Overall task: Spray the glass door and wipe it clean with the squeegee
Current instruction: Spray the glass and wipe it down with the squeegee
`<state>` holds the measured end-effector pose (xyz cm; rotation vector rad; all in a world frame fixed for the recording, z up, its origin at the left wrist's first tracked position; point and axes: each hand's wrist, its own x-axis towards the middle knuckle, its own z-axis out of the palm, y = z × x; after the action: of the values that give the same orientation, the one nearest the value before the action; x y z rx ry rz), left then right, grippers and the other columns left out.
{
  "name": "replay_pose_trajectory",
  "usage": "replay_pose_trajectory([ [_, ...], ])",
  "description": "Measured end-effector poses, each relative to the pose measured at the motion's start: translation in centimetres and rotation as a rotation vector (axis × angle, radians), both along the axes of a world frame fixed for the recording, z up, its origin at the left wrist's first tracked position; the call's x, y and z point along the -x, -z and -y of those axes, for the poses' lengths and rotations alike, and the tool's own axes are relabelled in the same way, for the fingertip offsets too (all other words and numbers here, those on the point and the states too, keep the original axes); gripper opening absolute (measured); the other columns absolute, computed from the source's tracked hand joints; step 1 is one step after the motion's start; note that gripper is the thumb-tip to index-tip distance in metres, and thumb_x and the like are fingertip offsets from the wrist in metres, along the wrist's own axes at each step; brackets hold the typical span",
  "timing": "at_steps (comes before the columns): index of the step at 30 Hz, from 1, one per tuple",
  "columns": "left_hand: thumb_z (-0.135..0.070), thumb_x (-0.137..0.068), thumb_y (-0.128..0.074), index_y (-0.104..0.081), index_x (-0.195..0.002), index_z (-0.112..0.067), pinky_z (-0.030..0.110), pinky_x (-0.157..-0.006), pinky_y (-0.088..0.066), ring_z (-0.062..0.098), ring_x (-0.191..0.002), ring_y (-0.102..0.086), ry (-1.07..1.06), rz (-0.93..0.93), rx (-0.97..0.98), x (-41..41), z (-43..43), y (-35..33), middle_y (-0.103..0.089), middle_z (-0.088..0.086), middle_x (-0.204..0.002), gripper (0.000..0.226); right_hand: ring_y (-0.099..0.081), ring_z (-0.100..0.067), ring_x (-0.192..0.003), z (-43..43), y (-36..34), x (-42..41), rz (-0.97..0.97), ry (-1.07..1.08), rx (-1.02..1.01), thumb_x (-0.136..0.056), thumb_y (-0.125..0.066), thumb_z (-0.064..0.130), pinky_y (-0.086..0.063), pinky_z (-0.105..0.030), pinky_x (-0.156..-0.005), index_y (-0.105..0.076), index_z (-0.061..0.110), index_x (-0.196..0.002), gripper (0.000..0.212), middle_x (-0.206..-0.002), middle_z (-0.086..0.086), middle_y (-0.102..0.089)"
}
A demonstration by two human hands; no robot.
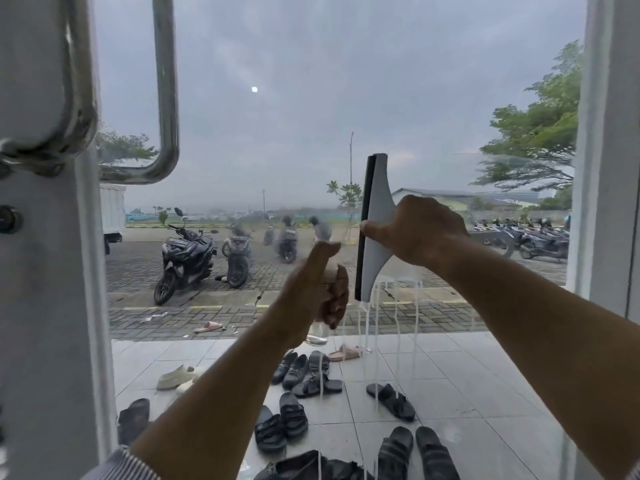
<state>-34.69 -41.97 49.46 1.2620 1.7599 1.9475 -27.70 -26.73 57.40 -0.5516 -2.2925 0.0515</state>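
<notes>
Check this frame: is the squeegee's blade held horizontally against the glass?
No. The right hand holds the squeegee with its black blade running nearly vertical, while white foam runs down the glass door below it.

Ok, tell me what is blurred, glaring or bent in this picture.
Head view: flat overcast light with no hard shadows; one small bright spot on the glass door; the spray bottle in the left hand is smeared; the squeegee in the right hand is sharp; the door handle bows from the wide lens.
</notes>
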Motion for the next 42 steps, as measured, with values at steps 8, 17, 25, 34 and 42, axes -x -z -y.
replay_pose_trajectory([
  [8,-0.051,-0.095,-0.041,-0.049,-0.048,-0.017,0.021,-0.044,-0.03,0.017,-0.039,-0.037,-0.025,-0.02,-0.106,0.7,3.7,1.4,-0.043,0.002,-0.044,0.059,-0.055,-0.028,-0.076,6.4,-1.9,2.6,-0.044,-0.112,-0.076,-0.087,-0.055,0.067,-0.039,-0.031,-0.067,-0.053,0.015,-0.089,0.053,-0.076,-0.003,-0.054],
  [17,-0.056,-0.083,-0.042,-0.048,-0.046,-0.017,0.022,-0.043,-0.033,0.018,-0.039,-0.036,-0.233,0.009,-0.208,4.2,12.5,3.2,-0.041,0.005,-0.045,0.054,-0.061,-0.024,-0.077,17.7,0.2,9.9,0.037,-0.424,-0.181,-0.093,-0.052,0.062,-0.047,-0.032,-0.067,-0.059,0.017,-0.09,0.046,-0.08,-0.001,-0.057],
  [25,-0.053,-0.097,-0.038,-0.044,-0.045,-0.014,0.023,-0.045,-0.032,0.019,-0.039,-0.037,-0.327,0.03,-0.169,6.6,16.3,3.0,-0.04,0.008,-0.045,0.065,-0.067,-0.032,-0.091,21.1,1.1,13.3,0.068,-0.38,-0.153,-0.096,-0.055,0.052,-0.053,-0.038,-0.078,-0.068,0.015,-0.104,0.04,-0.1,-0.007,-0.07],
  [34,-0.047,-0.102,-0.034,-0.045,-0.044,-0.016,0.024,-0.046,-0.028,0.018,-0.039,-0.034,-0.259,0.058,-0.18,6.9,12.5,1.4,-0.039,0.004,-0.042,0.066,-0.062,-0.028,-0.077,13.8,1.3,9.4,0.024,-0.22,-0.109,-0.092,-0.053,0.059,-0.05,-0.034,-0.07,-0.059,0.018,-0.09,0.041,-0.079,-0.003,-0.059],
  [42,-0.054,-0.085,-0.045,-0.045,-0.064,-0.005,0.022,-0.044,-0.032,0.019,-0.039,-0.038,-0.2,0.01,-0.149,5.5,7.7,0.8,-0.044,0.004,-0.045,0.054,-0.061,-0.029,-0.074,6.4,1.7,5.1,0.002,-0.064,-0.086,-0.09,-0.05,0.066,-0.049,-0.034,-0.068,-0.055,0.015,-0.084,0.052,-0.073,-0.002,-0.056],
])
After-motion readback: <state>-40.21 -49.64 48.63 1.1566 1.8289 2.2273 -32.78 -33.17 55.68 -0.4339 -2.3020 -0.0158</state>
